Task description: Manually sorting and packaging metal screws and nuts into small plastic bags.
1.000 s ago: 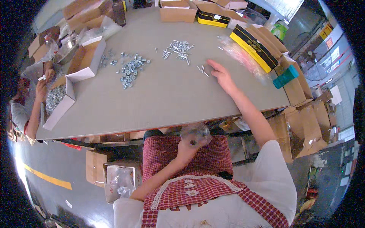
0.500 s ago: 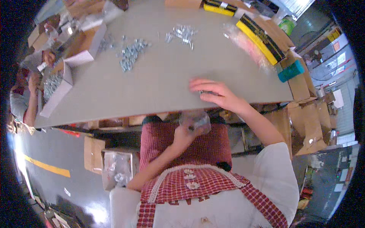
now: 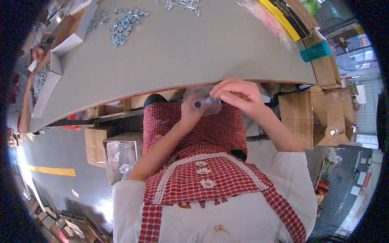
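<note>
Below the table's near edge, over my lap, my left hand [image 3: 192, 111] is closed around a small clear plastic bag [image 3: 213, 107]. A dark round spot shows beside its fingers; what it is I cannot tell. My right hand [image 3: 240, 95] is at the bag's upper right side, with fingers bent and drawn together. Whatever lies between those fingertips is hidden. Farther off on the grey table [image 3: 178, 56] lie a pile of small round metal parts [image 3: 122, 29] and, to its right, a loose group of screws [image 3: 184, 5], cut by the top edge.
At the left stands an open white box [image 3: 48, 87] of metal parts, with another person's hand [image 3: 39, 53] beside it. Pink plastic packaging [image 3: 270, 18], a yellow-and-black box [image 3: 288, 18] and a teal roll [image 3: 316, 51] line the right edge. Cartons [image 3: 299, 119] stand below right.
My right hand has come back from over the table to the bag in my left hand. The view has tilted down, so the table and its piles sit higher.
</note>
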